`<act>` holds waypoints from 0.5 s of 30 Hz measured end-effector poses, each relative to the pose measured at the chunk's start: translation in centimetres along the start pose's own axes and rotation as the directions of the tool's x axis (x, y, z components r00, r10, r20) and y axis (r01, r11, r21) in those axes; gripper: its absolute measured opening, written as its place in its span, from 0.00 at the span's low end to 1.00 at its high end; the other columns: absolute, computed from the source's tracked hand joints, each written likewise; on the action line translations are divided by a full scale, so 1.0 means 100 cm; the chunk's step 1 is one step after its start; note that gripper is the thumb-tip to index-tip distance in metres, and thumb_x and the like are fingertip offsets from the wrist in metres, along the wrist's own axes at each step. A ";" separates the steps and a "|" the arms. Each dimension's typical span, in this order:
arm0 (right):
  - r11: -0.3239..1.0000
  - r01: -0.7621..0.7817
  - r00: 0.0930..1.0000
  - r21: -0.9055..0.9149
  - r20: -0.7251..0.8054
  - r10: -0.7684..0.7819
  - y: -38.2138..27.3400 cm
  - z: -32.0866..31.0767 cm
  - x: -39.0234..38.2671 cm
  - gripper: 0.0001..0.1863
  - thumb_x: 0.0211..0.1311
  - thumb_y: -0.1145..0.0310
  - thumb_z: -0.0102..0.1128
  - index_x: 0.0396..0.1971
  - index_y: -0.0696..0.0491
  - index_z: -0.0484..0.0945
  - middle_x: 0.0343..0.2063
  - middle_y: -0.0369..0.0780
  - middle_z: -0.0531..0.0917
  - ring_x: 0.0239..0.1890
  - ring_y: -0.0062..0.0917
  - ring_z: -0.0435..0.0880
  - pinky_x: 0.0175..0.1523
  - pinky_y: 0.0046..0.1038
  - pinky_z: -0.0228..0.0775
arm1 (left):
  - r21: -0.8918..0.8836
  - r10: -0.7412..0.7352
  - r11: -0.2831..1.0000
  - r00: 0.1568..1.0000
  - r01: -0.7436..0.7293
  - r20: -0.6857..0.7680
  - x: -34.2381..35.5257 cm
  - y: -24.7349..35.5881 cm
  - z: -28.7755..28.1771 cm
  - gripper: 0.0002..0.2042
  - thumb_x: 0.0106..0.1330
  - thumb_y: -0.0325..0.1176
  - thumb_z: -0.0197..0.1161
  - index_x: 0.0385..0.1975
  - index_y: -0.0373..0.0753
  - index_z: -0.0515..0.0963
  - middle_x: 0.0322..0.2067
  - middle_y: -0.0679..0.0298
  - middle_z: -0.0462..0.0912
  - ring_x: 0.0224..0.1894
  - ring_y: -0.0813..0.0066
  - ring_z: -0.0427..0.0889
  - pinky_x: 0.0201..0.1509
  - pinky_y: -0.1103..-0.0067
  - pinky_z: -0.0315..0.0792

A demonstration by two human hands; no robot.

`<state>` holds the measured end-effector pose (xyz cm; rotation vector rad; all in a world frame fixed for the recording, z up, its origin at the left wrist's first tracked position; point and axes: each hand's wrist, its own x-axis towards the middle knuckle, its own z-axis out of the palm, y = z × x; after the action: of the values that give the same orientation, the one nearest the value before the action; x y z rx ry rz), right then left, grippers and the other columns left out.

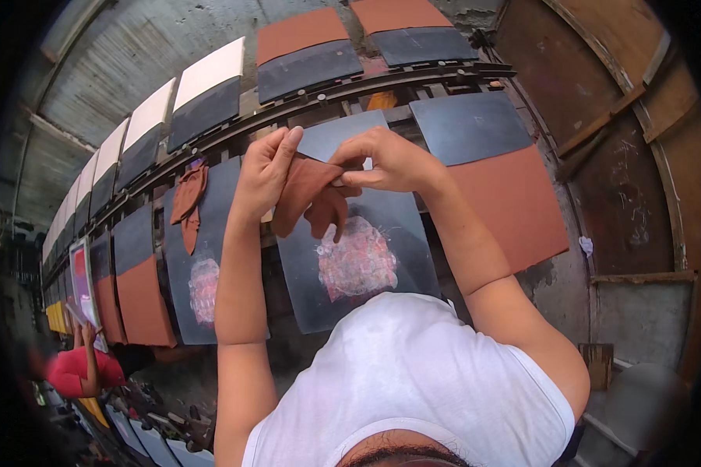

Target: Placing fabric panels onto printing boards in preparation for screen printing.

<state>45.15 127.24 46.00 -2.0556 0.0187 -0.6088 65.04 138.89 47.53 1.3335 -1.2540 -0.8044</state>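
A crumpled piece of reddish-brown cloth (300,194) hangs between my two hands, its lower folds dangling loose. My left hand (266,167) pinches it at the upper left, with the thumb pointing up. At its upper right edge, my right hand (385,159) grips it between thumb and fingers. Below the cloth lies a dark board (304,288) that bears a rough pink and white patch (358,261). On the neighbouring board (181,268) to the left, a second bunched brown cloth (187,198) rests near the far end.
Brown fabric panels (510,210) lie on boards to the right and left. Beyond a dark metal rail (350,84) runs another row of boards with white panels (210,71) and brown ones. A person in a red top (86,372) holds a framed screen (84,280) at far left.
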 end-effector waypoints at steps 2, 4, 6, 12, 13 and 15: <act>0.984 0.120 0.993 -0.131 0.014 -0.119 0.002 -0.007 0.007 0.12 0.51 0.74 0.68 0.37 0.57 0.83 0.25 0.41 0.82 0.25 0.28 0.81 0.34 0.29 0.72 | 0.066 0.044 0.997 0.999 -0.042 -0.029 0.006 -0.005 -0.015 0.21 0.73 0.38 0.59 0.17 0.40 0.63 0.20 0.79 0.59 0.24 0.90 0.56 0.24 0.85 0.52; 0.993 0.067 0.998 -0.098 0.006 -0.067 -0.002 -0.011 0.006 0.08 0.51 0.71 0.72 0.28 0.58 0.84 0.23 0.40 0.81 0.24 0.26 0.79 0.32 0.28 0.71 | 0.043 -0.073 0.997 0.992 0.068 0.107 0.004 -0.004 -0.026 0.22 0.71 0.37 0.63 0.16 0.41 0.62 0.21 0.79 0.61 0.25 0.90 0.56 0.24 0.85 0.52; 0.995 0.016 1.000 -0.099 0.006 -0.016 -0.003 -0.017 0.006 0.11 0.50 0.67 0.75 0.24 0.59 0.82 0.21 0.39 0.80 0.24 0.24 0.78 0.30 0.27 0.68 | 0.031 -0.130 0.991 0.983 0.127 0.128 0.005 0.000 -0.032 0.19 0.67 0.36 0.67 0.18 0.41 0.65 0.22 0.78 0.65 0.26 0.91 0.61 0.27 0.87 0.57; 0.998 0.060 0.998 -0.006 0.032 -0.059 0.011 -0.027 0.006 0.15 0.58 0.64 0.70 0.21 0.59 0.77 0.19 0.37 0.77 0.23 0.21 0.73 0.31 0.26 0.65 | 0.240 -0.202 0.966 0.868 0.099 0.454 0.006 0.014 -0.034 0.14 0.58 0.35 0.73 0.36 0.33 0.79 0.28 0.68 0.81 0.32 0.84 0.74 0.37 0.81 0.71; 0.993 0.069 0.997 0.093 -0.050 -0.065 0.015 -0.026 0.005 0.14 0.62 0.65 0.66 0.23 0.59 0.76 0.20 0.34 0.76 0.24 0.18 0.71 0.32 0.25 0.64 | 0.263 -0.255 0.953 0.861 0.148 0.439 0.007 0.013 -0.034 0.14 0.61 0.35 0.71 0.39 0.32 0.81 0.29 0.63 0.83 0.33 0.84 0.75 0.37 0.80 0.72; 0.972 0.021 0.980 0.234 -0.196 0.026 0.016 -0.026 0.003 0.14 0.71 0.65 0.57 0.26 0.58 0.74 0.23 0.28 0.71 0.28 0.11 0.66 0.32 0.20 0.61 | 0.394 -0.263 0.913 0.892 0.107 0.367 0.008 0.018 -0.035 0.12 0.61 0.34 0.69 0.38 0.32 0.81 0.28 0.62 0.82 0.32 0.81 0.76 0.37 0.79 0.72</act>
<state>44.61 124.22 45.93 -1.7603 0.0617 -0.7744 68.17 139.25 50.06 1.6599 -1.6880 -1.0693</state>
